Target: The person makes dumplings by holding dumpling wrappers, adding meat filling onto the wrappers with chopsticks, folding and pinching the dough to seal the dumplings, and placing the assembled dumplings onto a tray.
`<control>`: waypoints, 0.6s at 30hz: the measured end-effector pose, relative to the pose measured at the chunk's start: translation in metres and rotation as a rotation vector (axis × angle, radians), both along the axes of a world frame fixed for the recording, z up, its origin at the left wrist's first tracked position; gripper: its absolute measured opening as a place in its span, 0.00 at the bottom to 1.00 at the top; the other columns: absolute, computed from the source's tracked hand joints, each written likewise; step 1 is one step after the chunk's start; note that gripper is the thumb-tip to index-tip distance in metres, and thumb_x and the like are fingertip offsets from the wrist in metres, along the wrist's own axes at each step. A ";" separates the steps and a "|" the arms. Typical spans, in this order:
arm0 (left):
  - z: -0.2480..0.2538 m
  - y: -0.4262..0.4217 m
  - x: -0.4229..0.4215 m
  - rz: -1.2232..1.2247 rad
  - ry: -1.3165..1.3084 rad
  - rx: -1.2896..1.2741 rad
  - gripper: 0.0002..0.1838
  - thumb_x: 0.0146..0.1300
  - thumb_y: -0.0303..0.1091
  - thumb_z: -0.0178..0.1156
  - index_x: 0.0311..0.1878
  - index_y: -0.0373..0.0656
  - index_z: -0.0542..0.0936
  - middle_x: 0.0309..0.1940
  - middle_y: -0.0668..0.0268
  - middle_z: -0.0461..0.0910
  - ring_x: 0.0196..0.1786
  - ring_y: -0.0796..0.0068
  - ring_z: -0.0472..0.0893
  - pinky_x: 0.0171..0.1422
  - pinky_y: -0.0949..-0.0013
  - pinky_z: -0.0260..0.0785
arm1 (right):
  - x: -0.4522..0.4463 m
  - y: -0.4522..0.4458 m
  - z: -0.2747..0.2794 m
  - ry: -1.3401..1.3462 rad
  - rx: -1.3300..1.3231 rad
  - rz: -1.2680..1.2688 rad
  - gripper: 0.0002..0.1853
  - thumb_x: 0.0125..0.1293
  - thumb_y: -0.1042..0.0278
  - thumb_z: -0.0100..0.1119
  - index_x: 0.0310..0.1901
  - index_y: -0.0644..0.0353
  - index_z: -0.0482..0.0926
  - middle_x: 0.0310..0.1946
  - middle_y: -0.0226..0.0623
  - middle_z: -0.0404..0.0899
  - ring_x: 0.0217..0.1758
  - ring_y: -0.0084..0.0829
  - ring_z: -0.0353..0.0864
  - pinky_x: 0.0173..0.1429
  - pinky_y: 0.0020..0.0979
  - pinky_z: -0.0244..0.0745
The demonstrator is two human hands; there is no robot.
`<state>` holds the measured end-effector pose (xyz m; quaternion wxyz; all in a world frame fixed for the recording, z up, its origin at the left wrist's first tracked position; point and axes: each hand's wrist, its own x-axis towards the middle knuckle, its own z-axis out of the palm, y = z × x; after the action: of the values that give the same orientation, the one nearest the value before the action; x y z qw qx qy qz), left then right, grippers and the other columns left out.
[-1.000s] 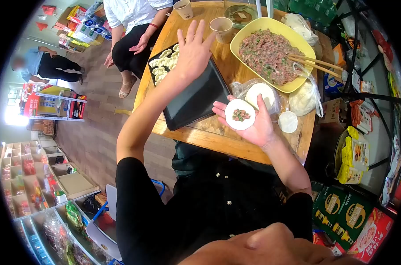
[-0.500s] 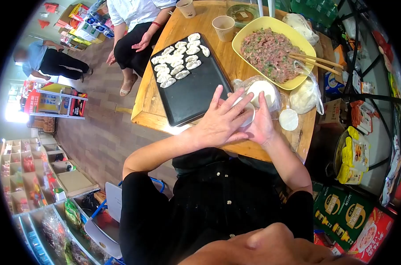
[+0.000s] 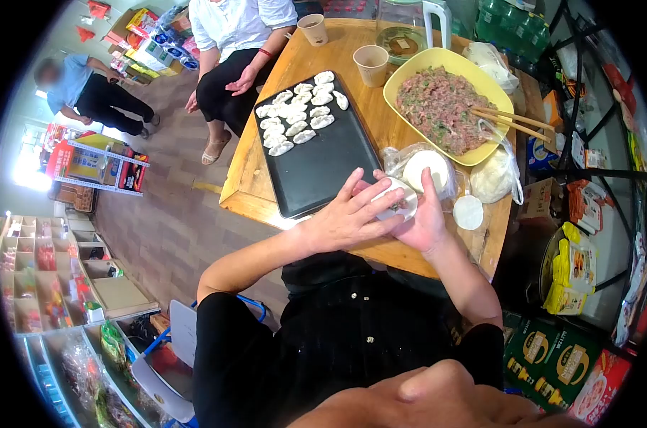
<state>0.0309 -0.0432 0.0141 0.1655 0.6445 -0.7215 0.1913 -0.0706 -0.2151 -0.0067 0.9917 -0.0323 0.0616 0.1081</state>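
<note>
A round white dumpling wrapper [image 3: 408, 205] with a little meat filling on it rests in my right hand [image 3: 429, 227], whose palm faces up. My left hand [image 3: 348, 220] reaches across, its fingers lying along the wrapper's near side and hiding part of it. Just beyond my hands, a stack of wrappers [image 3: 425, 171] sits in clear plastic, and a single wrapper [image 3: 468, 212] lies on the table to the right. A black tray [image 3: 316, 175] carries several shaped dumplings [image 3: 295, 114] at its far end. The yellow bowl [image 3: 393, 94] holds minced filling [image 3: 441, 103] and chopsticks [image 3: 512, 120].
On the wooden table [image 3: 256, 171] are paper cups [image 3: 371, 68], a glass jug [image 3: 402, 36] and a bag of dough [image 3: 491, 175]. One person [image 3: 241, 36] sits beyond the tray; another person [image 3: 88, 85] stands farther off. Shelves line the right; a chair [image 3: 163, 367] is at left.
My left fingers have shifted slightly off my right palm, so the filling on the wrapper now shows. The whole view has moved a little; the tray and bowl stay in place.
</note>
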 end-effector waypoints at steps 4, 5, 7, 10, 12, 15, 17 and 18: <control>0.004 -0.002 0.005 -0.047 -0.054 -0.013 0.13 0.59 0.37 0.60 0.48 0.54 0.76 0.73 0.62 0.64 0.76 0.59 0.61 0.79 0.38 0.46 | -0.001 0.002 0.000 -0.010 -0.004 0.004 0.47 0.71 0.26 0.34 0.71 0.65 0.60 0.71 0.59 0.61 0.74 0.49 0.63 0.74 0.50 0.60; 0.005 -0.002 0.007 -0.060 -0.054 -0.008 0.11 0.59 0.37 0.60 0.45 0.53 0.75 0.73 0.62 0.64 0.76 0.59 0.62 0.79 0.39 0.46 | -0.001 0.002 0.000 -0.035 -0.004 0.006 0.46 0.71 0.26 0.34 0.71 0.64 0.60 0.71 0.59 0.61 0.74 0.49 0.63 0.75 0.50 0.60; 0.005 -0.001 0.007 -0.072 -0.055 -0.003 0.09 0.58 0.37 0.61 0.42 0.52 0.74 0.72 0.62 0.65 0.75 0.59 0.62 0.79 0.39 0.46 | -0.001 0.003 -0.003 -0.027 -0.011 0.014 0.46 0.70 0.25 0.35 0.72 0.64 0.60 0.71 0.60 0.60 0.75 0.49 0.62 0.75 0.50 0.59; 0.002 -0.001 0.008 -0.110 -0.020 0.007 0.11 0.60 0.35 0.61 0.47 0.55 0.77 0.71 0.62 0.68 0.74 0.59 0.65 0.78 0.38 0.49 | 0.000 0.004 -0.004 -0.022 -0.023 0.015 0.47 0.70 0.25 0.34 0.73 0.63 0.58 0.72 0.61 0.58 0.76 0.50 0.59 0.75 0.50 0.58; -0.002 -0.002 0.008 -0.116 -0.073 -0.052 0.10 0.60 0.36 0.61 0.46 0.54 0.77 0.69 0.62 0.71 0.73 0.59 0.66 0.78 0.38 0.50 | -0.002 0.004 -0.004 -0.029 -0.034 0.015 0.48 0.70 0.24 0.34 0.73 0.63 0.57 0.73 0.61 0.57 0.77 0.51 0.58 0.76 0.51 0.57; 0.000 0.000 0.008 -0.133 -0.072 -0.058 0.07 0.62 0.37 0.58 0.43 0.53 0.77 0.67 0.60 0.72 0.72 0.58 0.68 0.76 0.36 0.49 | -0.001 0.004 -0.013 -0.159 0.195 0.055 0.50 0.69 0.23 0.31 0.76 0.63 0.50 0.74 0.61 0.54 0.78 0.51 0.55 0.78 0.51 0.53; 0.000 0.003 0.009 -0.128 -0.039 -0.055 0.06 0.62 0.36 0.58 0.42 0.51 0.77 0.69 0.58 0.70 0.74 0.57 0.66 0.78 0.38 0.48 | -0.002 0.007 -0.006 -0.046 0.038 0.022 0.49 0.69 0.23 0.32 0.75 0.62 0.53 0.72 0.57 0.59 0.76 0.49 0.60 0.76 0.50 0.58; 0.001 0.005 0.010 -0.119 -0.065 -0.050 0.05 0.62 0.35 0.58 0.41 0.51 0.76 0.69 0.57 0.69 0.74 0.57 0.66 0.78 0.38 0.47 | -0.001 0.007 -0.009 0.022 -0.039 0.009 0.49 0.69 0.23 0.33 0.74 0.62 0.55 0.71 0.54 0.62 0.74 0.47 0.63 0.75 0.49 0.60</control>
<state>0.0410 -0.0387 0.0156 0.1693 0.5895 -0.7586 0.2201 -0.0716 -0.2079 -0.0157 0.9896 -0.0506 0.0745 0.1118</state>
